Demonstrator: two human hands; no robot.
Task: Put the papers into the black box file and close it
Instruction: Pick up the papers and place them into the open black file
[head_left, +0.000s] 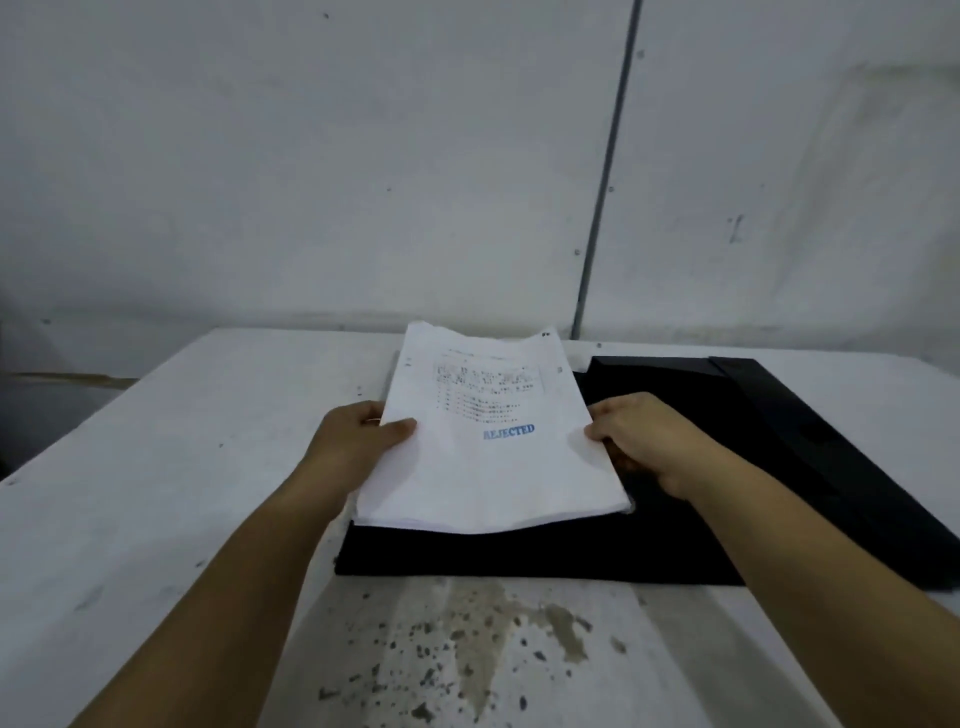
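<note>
The light is dim, flat and cool, with a bluish-grey cast on the wall (363, 156) and table (130, 493). No lamp shows and no glare appears. Shadows are soft: a faint one beneath the near edge of the papers (483, 467). The black box file (779, 467) reads as a dark mass with little detail. Printed text is smeared and unreadable. The picture is soft throughout, and straight lines bow toward the edges.
</note>
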